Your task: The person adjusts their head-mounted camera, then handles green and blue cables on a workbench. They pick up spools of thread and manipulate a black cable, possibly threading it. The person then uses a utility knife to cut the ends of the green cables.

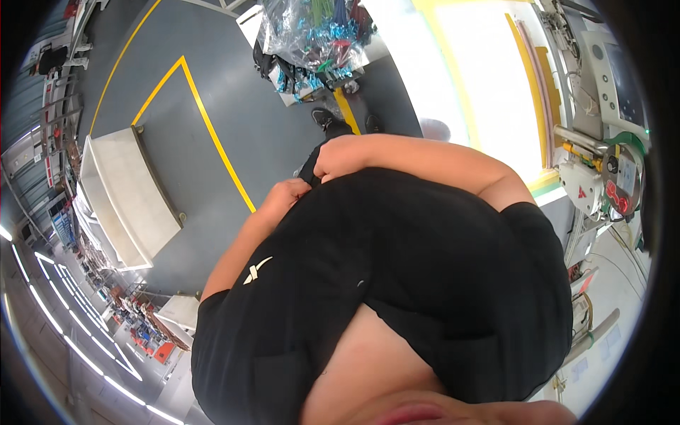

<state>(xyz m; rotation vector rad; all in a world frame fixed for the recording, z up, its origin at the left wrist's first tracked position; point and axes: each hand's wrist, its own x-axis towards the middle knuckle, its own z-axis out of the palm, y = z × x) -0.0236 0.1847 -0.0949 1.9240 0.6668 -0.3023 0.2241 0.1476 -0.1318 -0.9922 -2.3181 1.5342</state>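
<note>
Both hands meet at the front of my black shirt (425, 241), near its lower edge. My left hand (285, 196) is closed, its fingertips pinching a strip of black cloth (309, 172). Just to the right and farther out, my right hand (340, 157) is curled into a fist round the upper part of the same cloth. Whether this cloth is the shirt's hem or a separate piece, I cannot tell. Most of the right fingers are hidden behind the back of that hand.
A white bin on casters (131, 198) stands at the left on the grey floor with yellow lines (205, 117). Ahead lies a pile of clear plastic bags (312, 39) with blue bits. A bright lit worktable (489, 78) and a machine with a control panel (620, 81) are at the right.
</note>
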